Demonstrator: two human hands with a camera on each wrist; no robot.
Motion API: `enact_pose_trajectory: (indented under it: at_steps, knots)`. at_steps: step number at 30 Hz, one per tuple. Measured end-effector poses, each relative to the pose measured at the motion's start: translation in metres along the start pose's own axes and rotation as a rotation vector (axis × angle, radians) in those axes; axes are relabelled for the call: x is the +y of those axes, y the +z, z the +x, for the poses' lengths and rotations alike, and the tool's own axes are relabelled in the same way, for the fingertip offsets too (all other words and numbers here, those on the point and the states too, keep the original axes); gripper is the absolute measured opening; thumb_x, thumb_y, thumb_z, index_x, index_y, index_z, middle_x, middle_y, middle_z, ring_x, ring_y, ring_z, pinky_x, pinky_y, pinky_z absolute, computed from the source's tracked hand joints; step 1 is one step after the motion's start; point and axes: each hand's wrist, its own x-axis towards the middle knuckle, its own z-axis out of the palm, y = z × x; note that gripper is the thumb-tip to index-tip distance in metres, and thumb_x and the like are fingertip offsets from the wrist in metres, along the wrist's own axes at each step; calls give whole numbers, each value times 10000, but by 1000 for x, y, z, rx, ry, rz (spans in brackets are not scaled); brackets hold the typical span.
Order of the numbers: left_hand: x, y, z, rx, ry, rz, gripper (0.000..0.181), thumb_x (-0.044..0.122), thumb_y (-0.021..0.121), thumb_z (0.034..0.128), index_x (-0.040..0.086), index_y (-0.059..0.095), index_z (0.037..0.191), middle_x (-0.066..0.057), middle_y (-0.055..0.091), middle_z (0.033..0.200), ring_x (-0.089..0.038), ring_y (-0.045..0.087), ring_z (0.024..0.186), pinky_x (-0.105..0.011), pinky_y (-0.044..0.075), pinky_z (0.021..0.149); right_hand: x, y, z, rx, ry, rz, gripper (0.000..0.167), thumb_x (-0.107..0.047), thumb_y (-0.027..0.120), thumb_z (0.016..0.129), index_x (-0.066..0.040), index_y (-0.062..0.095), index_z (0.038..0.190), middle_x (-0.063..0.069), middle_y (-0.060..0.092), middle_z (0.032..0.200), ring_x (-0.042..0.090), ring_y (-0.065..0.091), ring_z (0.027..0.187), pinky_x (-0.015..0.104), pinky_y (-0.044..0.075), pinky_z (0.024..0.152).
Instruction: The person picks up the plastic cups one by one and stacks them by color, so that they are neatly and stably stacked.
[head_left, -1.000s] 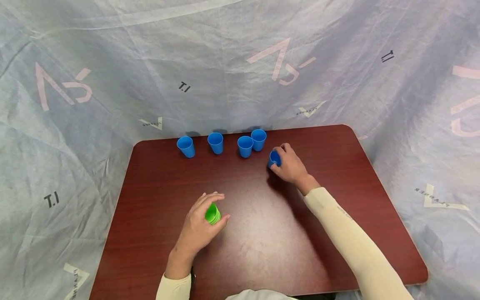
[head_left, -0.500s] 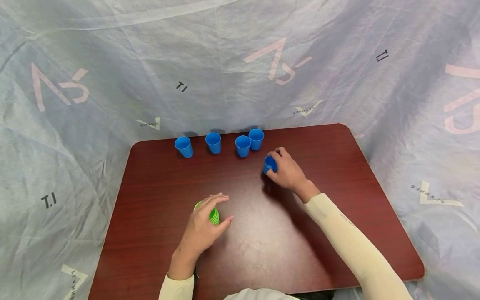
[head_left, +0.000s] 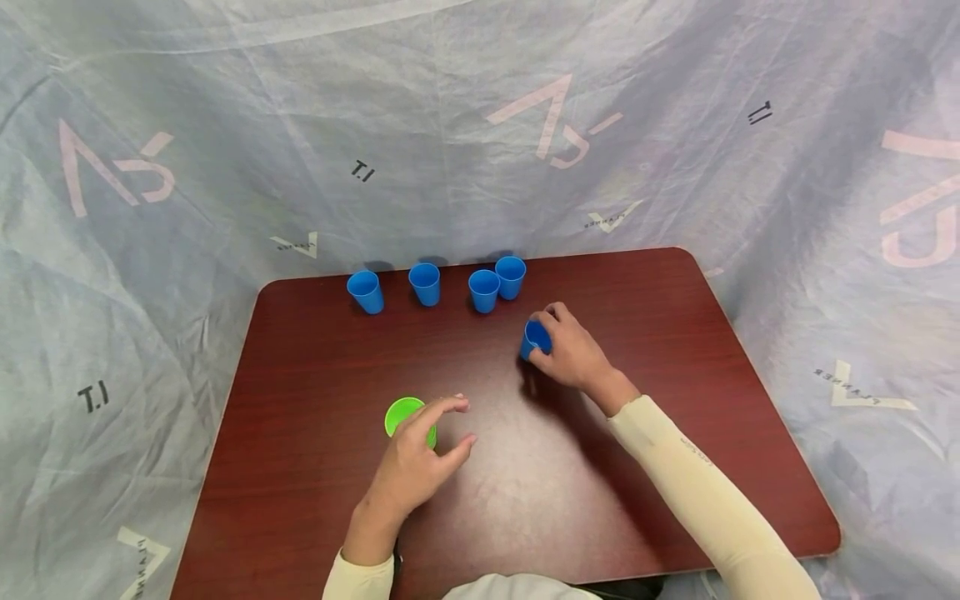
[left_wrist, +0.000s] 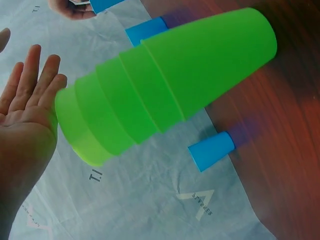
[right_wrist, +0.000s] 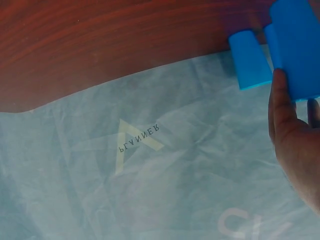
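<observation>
Nested green cups (head_left: 402, 415) stand upright as one stack on the table, left of centre. My left hand (head_left: 417, 467) is right beside that stack, in front of part of it in the head view, with thumb and fingers spread and holding nothing. In the left wrist view the stack (left_wrist: 165, 80) fills the middle, and the fingers (left_wrist: 35, 85) extend near its rim. My right hand (head_left: 576, 354) grips a blue cup (head_left: 534, 340) by its rim, thumb on the near side. The right wrist view shows that cup (right_wrist: 299, 50) above the fingers.
Several blue cups stand upright along the back edge: one at left (head_left: 366, 293), another (head_left: 425, 285) beside it, and a close pair, front (head_left: 483, 292) and rear (head_left: 512, 277). Grey printed cloth (head_left: 442, 125) hangs behind the brown table (head_left: 300, 467).
My right hand has brought the blue cup nearer and slightly left. My left hand has shifted right, uncovering more of the green stack's rim. The back cups stay put.
</observation>
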Motion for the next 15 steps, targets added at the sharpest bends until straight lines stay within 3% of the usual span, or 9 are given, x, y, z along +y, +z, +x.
enact_pose_trajectory:
  at_steps: [5,11,15]
  knots:
    - [3,5,-1,-22,2,-28,479,106,879,837,83,685,1274,-50,776,1180,-177,726,1157,-247,545,1029,-2,1,-3,-8,-12,1,526,-271,672,909,-112,576,1401,136,502,1386,339,653,1122,532,623,924]
    - [6,10,-1,-58,-13,-43,502,125,867,861,124,668,1321,-34,752,1252,-183,710,1200,-346,586,1016,-4,3,-4,-13,-13,-21,535,-280,655,908,-106,576,1408,148,507,1404,339,657,1123,528,622,928]
    - [7,12,-2,-85,-33,-87,503,123,855,879,133,658,1341,-38,730,1288,-203,700,1212,-351,598,1011,-7,4,-7,-17,-11,-20,540,-284,663,914,-113,573,1417,150,504,1416,345,660,1126,537,620,930]
